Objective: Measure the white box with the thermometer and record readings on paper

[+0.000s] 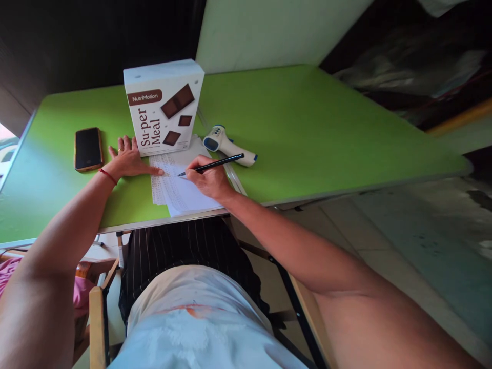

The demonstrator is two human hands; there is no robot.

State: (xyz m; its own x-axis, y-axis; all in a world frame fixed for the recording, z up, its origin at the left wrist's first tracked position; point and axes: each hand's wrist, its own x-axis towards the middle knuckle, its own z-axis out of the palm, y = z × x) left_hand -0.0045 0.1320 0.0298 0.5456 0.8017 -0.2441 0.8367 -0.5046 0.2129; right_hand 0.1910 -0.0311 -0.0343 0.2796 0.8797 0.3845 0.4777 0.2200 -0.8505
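My right hand [210, 179] is closed around a black pen [225, 160], its tip at the sheets of paper [192, 197] on the table. Rows of small handwriting or print cover the left part of the sheets; I cannot read them. My left hand [130, 160] lies flat with fingers spread, its thumb on the left edge of the paper and the other fingers on the green tabletop. Just behind both hands stands an upright white box [165, 113] printed "Su-per Meal", overlapping the far end of the paper.
A phone in a brown case [88, 148] lies left of my left hand. Beyond the pen is a white and blue infrared thermometer [229, 147] on its side. The green table [326, 138] reaches far to the right. A wooden chair armrest [98, 328] is beside me.
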